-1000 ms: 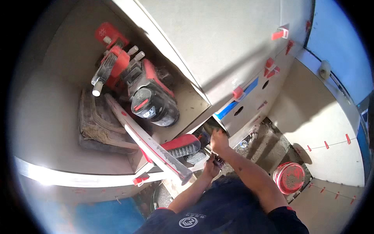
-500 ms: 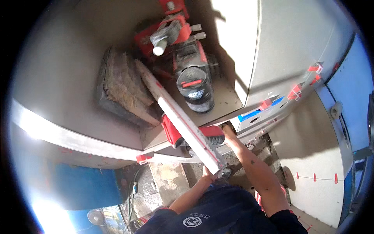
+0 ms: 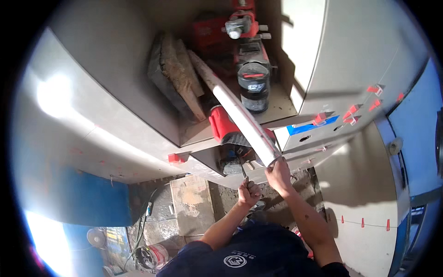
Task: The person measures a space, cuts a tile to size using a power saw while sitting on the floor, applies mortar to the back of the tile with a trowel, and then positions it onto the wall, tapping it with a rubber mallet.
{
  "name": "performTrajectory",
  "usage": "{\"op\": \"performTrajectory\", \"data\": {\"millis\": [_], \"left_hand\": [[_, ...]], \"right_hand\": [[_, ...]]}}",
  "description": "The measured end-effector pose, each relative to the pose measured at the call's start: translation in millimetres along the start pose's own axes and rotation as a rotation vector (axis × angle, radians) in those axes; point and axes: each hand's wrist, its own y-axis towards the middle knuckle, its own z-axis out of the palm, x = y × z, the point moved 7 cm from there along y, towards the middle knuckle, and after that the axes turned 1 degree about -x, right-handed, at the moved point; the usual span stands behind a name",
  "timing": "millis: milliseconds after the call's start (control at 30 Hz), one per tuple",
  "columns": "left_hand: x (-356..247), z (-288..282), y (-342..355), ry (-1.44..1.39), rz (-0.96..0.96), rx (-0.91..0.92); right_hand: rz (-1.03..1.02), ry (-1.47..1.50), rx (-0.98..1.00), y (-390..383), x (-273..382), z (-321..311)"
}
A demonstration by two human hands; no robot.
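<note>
A long white straight bar (image 3: 235, 106) lies slanted across a recessed tiled shelf (image 3: 281, 108). My right hand (image 3: 279, 174) grips the bar's near end at the shelf's front edge. Just to its left, my left hand (image 3: 249, 191) is closed around a small dark pointed tool (image 3: 243, 172) whose tip points up toward the shelf's underside. A red and black tool (image 3: 226, 127) sits under the bar near both hands. Behind it stand a cordless power tool with a black battery (image 3: 253, 87) and another red tool (image 3: 240, 23).
A worn float or block (image 3: 173, 74) leans at the shelf's left. Red tile clips (image 3: 175, 158) (image 3: 350, 113) stick out of the grey tile joints, and blue tape (image 3: 309, 127) marks the right edge. Below lie a dusty board (image 3: 191, 205), cables and a bucket (image 3: 152, 256).
The view has swung so the shelf sits higher and more central. My right hand has moved onto the bar's near end, and my left hand has come up beside it with the small tool.
</note>
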Motion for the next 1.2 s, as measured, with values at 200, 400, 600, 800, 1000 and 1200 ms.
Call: {"op": "performTrajectory", "data": {"millis": [200, 400, 600, 800, 1000, 1200], "left_hand": [[14.6, 18.7, 10.6, -0.004, -0.111, 0.188], [-22.5, -15.8, 22.1, 0.299, 0.205, -0.301], [-43.1, -44.8, 50.7, 0.417, 0.325, -0.308], [-13.0, -29.2, 29.5, 0.436, 0.516, -0.533], [1.1, -45.4, 45.5, 0.645, 0.599, -0.583], [-1.6, 8.8, 16.0, 0.25, 0.231, -0.409]], "right_hand": [[-0.104, -0.061, -0.17, -31.5, -12.3, -32.0], [-0.002, 0.03, 0.014, -72.7, -60.5, -43.0], [0.148, 0.219, 0.059, -177.3, -82.1, -66.7], [0.504, 0.361, 0.276, -212.7, -125.3, -28.3], [0.249, -0.138, 0.122, -232.6, -163.1, -87.1], [0.774, 0.176, 0.171, -293.6, -232.7, -80.4]]}}
